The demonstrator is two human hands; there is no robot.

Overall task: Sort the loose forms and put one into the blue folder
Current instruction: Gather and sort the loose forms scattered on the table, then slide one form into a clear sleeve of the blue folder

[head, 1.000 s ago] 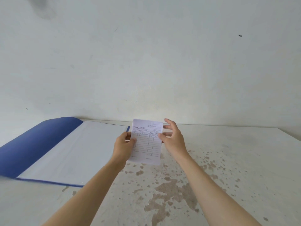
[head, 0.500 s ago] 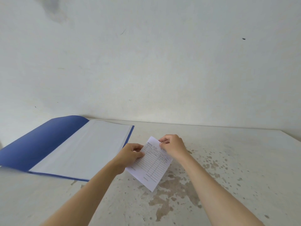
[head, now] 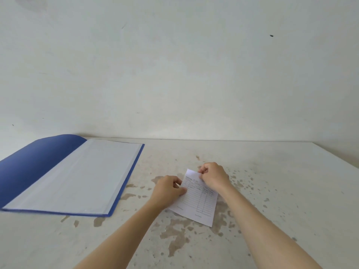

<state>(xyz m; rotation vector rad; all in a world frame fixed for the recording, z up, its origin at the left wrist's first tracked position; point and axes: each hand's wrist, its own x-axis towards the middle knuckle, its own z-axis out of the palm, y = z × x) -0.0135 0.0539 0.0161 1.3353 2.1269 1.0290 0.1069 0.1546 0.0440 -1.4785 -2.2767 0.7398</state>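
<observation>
Both grips, left hand (head: 168, 191) and right hand (head: 212, 176), pinch the form (head: 196, 200), now lowered from mid-air onto the table (head: 272, 191), still outside the open folder (head: 73, 177).

Bare pale wall (head: 174, 65); stained, worn whitish table (head: 281, 191) butts against it.

My white, brown-stained table (head: 272, 191) carries the open blue folder (head: 77, 177) at ten o'clock and a printed form (head: 200, 204) at center.
</observation>
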